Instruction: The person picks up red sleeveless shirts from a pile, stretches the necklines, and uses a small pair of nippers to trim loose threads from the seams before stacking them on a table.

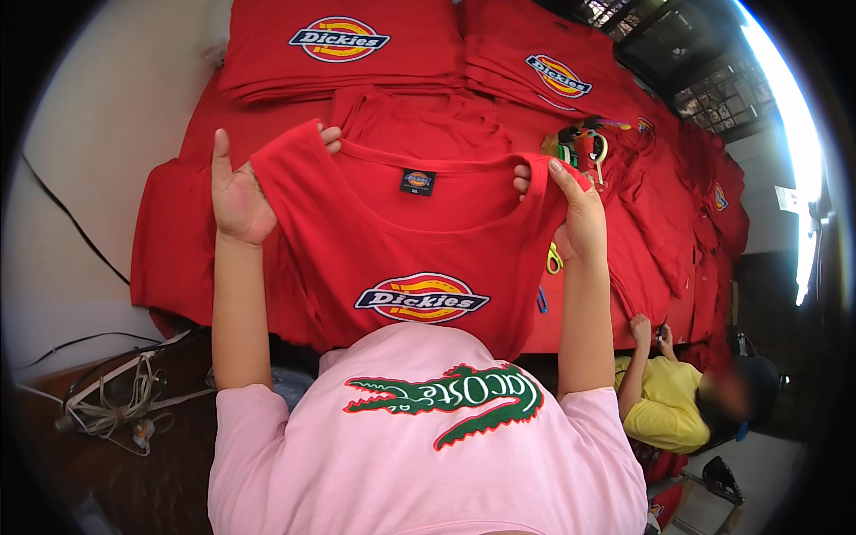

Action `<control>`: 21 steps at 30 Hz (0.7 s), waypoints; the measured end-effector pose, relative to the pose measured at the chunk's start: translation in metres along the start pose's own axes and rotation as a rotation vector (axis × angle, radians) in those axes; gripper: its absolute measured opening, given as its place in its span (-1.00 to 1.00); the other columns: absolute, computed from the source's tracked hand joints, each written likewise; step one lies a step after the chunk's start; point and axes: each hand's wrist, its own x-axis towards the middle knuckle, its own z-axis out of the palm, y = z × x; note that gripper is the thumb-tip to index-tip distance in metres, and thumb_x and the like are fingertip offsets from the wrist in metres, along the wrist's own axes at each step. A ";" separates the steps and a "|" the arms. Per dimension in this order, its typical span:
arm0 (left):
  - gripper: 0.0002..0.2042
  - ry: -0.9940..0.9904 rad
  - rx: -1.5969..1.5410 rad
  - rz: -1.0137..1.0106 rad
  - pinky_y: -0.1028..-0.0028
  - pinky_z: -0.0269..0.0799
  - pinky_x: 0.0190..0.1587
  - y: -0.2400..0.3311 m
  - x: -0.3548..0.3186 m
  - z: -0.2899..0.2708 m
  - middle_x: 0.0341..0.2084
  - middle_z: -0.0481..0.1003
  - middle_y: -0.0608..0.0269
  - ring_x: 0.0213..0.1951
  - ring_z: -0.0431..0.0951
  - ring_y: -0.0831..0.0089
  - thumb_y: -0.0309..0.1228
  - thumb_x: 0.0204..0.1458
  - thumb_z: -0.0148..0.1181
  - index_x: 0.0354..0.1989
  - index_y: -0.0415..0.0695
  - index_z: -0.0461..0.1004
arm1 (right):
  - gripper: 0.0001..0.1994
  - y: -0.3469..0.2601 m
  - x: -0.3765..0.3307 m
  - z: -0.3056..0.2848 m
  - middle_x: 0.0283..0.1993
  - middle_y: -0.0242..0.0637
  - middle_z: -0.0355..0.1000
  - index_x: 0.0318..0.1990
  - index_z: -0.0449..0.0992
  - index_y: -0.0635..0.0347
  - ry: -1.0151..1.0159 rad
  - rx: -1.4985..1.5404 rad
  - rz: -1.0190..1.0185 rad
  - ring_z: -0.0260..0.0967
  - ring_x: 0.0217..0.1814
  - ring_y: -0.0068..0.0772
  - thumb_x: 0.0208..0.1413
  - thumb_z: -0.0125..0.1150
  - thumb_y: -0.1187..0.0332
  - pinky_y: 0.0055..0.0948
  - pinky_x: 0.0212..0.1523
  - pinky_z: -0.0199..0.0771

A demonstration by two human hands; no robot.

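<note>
Across the table [192,134] heaped with folded red shirts [343,49], we hold a red T-shirt [410,250] mid-frame, left hand [239,198] and right hand [575,209] pinching its shoulders, and a loosened pinch could drop it crooked onto the scissors [584,147] at upper right.

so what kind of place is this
Probably a garment workshop or packing room. Both hands, left hand and right hand, hold up a red shirt over a table covered in folded red shirts, with scissors nearby.
</note>
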 end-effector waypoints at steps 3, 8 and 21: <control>0.08 -0.041 -0.005 0.005 0.04 -0.03 0.53 0.001 0.000 -0.013 0.43 0.10 -0.44 0.49 0.11 -0.15 0.43 0.25 -0.39 0.45 -0.54 0.02 | -0.59 0.005 0.010 -0.009 0.00 0.07 0.62 0.09 0.53 0.50 0.007 0.090 0.047 0.64 0.02 -0.10 0.40 0.11 0.22 -0.24 0.08 0.64; 0.11 -0.196 -0.009 -0.051 0.03 -0.02 0.53 0.004 0.018 -0.043 0.41 0.12 -0.46 0.48 0.12 -0.19 0.46 0.23 -0.41 0.45 -0.55 0.01 | -0.24 -0.001 0.046 -0.039 0.27 0.32 0.40 0.27 0.32 0.67 -0.307 0.470 0.271 0.42 0.33 0.17 0.42 -0.09 -0.11 -0.05 0.37 0.40; 0.14 0.278 -0.039 -0.316 0.06 0.04 0.52 -0.042 0.095 -0.184 0.40 0.17 -0.42 0.46 0.19 -0.15 0.48 0.21 -0.41 0.41 -0.60 0.05 | -0.32 0.133 0.185 -0.103 0.24 0.20 0.46 0.34 0.32 0.37 -0.130 0.449 0.570 0.49 0.25 0.14 0.31 0.14 -0.05 0.08 0.33 0.45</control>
